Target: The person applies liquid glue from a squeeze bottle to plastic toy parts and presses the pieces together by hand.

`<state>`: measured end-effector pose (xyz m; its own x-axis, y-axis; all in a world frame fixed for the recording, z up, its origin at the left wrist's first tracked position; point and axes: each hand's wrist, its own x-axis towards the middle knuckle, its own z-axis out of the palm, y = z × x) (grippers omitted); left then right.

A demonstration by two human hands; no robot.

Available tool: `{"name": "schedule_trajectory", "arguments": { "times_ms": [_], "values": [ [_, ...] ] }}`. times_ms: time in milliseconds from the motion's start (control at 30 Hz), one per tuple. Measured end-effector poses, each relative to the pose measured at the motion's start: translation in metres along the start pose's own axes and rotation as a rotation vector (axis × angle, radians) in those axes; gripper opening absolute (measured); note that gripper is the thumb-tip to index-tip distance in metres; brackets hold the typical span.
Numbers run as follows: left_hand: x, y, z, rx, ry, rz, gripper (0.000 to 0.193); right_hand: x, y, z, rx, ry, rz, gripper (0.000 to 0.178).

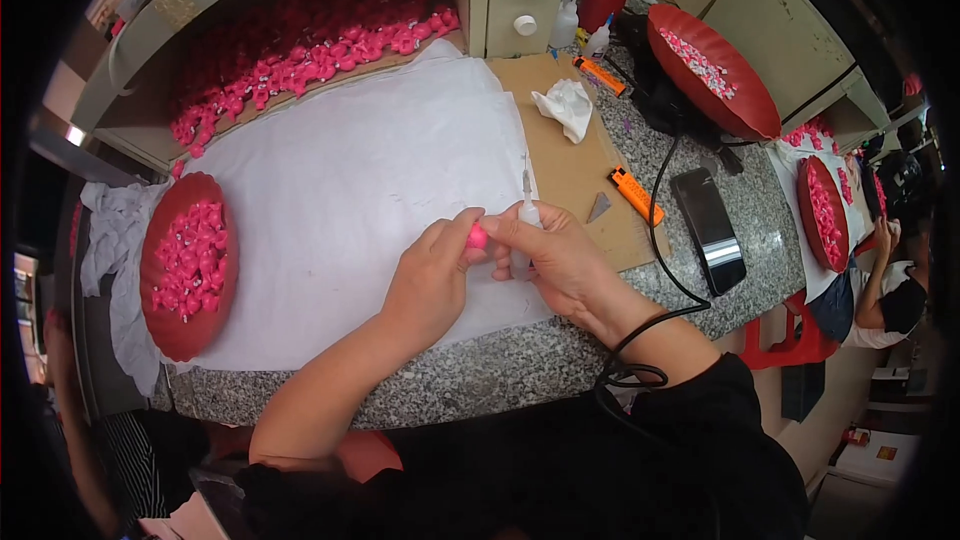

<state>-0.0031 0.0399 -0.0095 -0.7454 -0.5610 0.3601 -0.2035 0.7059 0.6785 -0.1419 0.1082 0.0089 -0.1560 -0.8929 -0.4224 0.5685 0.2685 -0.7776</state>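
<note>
Head view: The white sheet (340, 190) is the reference for all positions and lies on the granite worktop (480, 385). The small pink piece (477, 236) is above the sheet's near right part, between both hands. The left hand (432, 272) pinches this piece between its thumb and fingertips. The right hand (568, 258) is above the sheet's right edge, with its fingers curled around a white dropper bottle (529, 213), narrow tip upward. Its thumb extends to the pink piece; whether it presses on the piece cannot be determined.

At the sheet's left edge stands a red bowl (185, 342) containing pink pieces (192, 260). Beyond the far edge, more pink pieces fill a compartment. Brown cardboard (553, 168) adjoins the right edge and carries a crumpled tissue (566, 110). Farther right of the sheet, a black phone (706, 225) lies on the worktop, beyond a black cable (658, 240).
</note>
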Motion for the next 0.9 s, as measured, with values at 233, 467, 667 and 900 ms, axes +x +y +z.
{"name": "schedule_trajectory", "arguments": {
  "times_ms": [233,467,667,900],
  "values": [
    [-0.0004,0.0025,0.0036,0.006,0.001,-0.023,0.033,0.0007,0.0017,-0.0026,0.021,-0.009,-0.029,0.015],
    [0.0013,0.0059,0.0033,0.023,-0.016,-0.043,0.032,0.0032,0.0044,-0.0060,0.030,-0.023,-0.046,0.017],
    [0.0005,0.0056,0.0028,0.037,-0.021,-0.039,0.032,0.0039,0.0050,-0.0055,0.022,-0.029,-0.044,0.017],
    [0.0001,0.0065,0.0026,0.036,-0.027,-0.045,0.033,0.0031,0.0048,-0.0052,0.012,-0.028,-0.031,0.016]
  ]
}}
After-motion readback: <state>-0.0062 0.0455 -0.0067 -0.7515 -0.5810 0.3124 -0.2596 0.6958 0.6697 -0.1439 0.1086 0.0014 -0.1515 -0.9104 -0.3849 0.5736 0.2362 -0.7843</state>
